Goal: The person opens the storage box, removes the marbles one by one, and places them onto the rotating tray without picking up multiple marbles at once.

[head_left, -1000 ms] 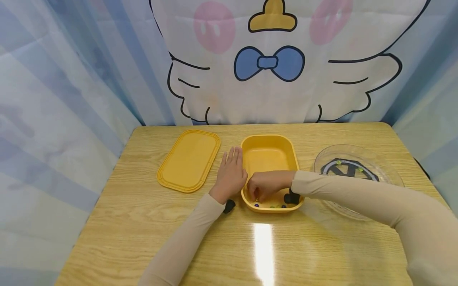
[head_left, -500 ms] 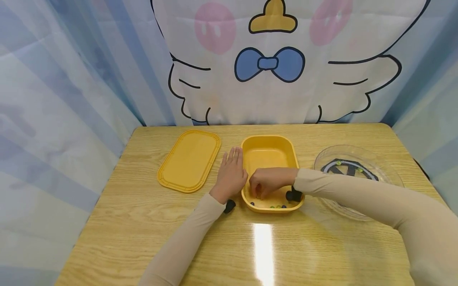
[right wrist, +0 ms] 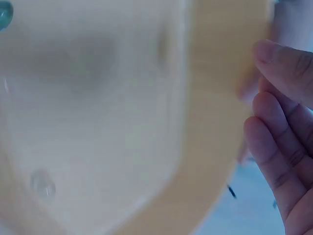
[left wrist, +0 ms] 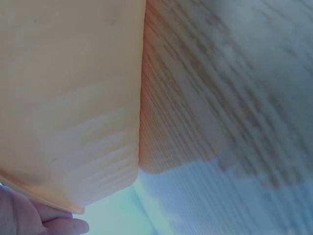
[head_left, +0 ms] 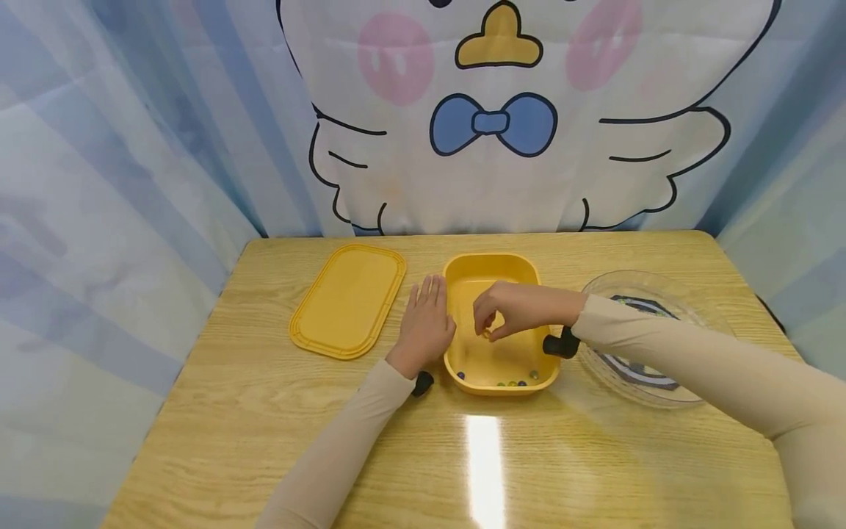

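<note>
A yellow rectangular box (head_left: 471, 266) stands on the table. My left hand (head_left: 424, 323) rests along its left rim with the fingers straight; the left wrist view shows the box's outer wall (left wrist: 73, 107) and part of that hand. Above the box floor, my right hand (head_left: 512, 308) pinches a small yellowish marble (head_left: 487, 334) between thumb and fingertips. Toward the box's near end lie several marbles: a dark blue one (head_left: 460, 375) on the left, others in the middle and one greenish marble (head_left: 534, 375) at right. The right wrist view holds a teal marble (right wrist: 5, 14).
A flat yellow lid (head_left: 349, 301) lies left of the box. To the right, partly under my right sleeve (head_left: 674, 353), stands a clear round dish (head_left: 595, 283) with a black-and-white ring pattern. A patterned curtain (head_left: 489, 184) hangs behind the table.
My right hand has risen from the box's near end and moved away from me, now with the marble at its fingertips. The greenish marble at right has come into sight. The left hand stays put.
</note>
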### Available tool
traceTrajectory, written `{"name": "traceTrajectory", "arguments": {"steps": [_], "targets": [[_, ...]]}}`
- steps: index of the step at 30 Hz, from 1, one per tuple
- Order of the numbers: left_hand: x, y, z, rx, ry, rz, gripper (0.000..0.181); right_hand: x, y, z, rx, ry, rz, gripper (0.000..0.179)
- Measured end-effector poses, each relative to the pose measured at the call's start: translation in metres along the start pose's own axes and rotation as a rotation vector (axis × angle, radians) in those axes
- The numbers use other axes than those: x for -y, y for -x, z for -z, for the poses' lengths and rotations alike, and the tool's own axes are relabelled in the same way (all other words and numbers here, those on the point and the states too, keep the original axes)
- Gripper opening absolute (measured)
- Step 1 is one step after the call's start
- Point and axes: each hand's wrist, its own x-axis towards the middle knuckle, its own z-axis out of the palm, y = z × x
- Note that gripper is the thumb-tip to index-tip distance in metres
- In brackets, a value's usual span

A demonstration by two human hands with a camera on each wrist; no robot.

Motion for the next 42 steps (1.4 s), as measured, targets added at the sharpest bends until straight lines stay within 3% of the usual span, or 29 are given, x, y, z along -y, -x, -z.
{"name": "traceTrajectory", "arguments": {"steps": [10, 17, 28, 36, 42], "targets": [[0.0, 0.002, 0.002, -0.017, 0.018, -0.014, 0.062, -0.002, 0.062, 0.036, -0.224, 0.094, -0.142, 0.016], [0.0, 0.002, 0.001, -0.026, 0.017, -0.009, 0.062, -0.016, 0.112, 0.038, -0.319, 0.139, -0.385, 0.018], [0.0, 0.003, 0.002, -0.026, 0.021, -0.018, 0.062, -0.048, 0.17, 0.004, -0.346, 0.093, -0.611, 0.013], [0.0, 0.002, 0.001, -0.031, 0.021, -0.015, 0.062, -0.072, 0.183, -0.03, -0.336, 0.05, -0.689, 0.014], [0.0, 0.001, 0.0, -0.019, 0.032, -0.01, 0.062, -0.079, 0.183, -0.04, -0.339, 0.045, -0.681, 0.015]]}}
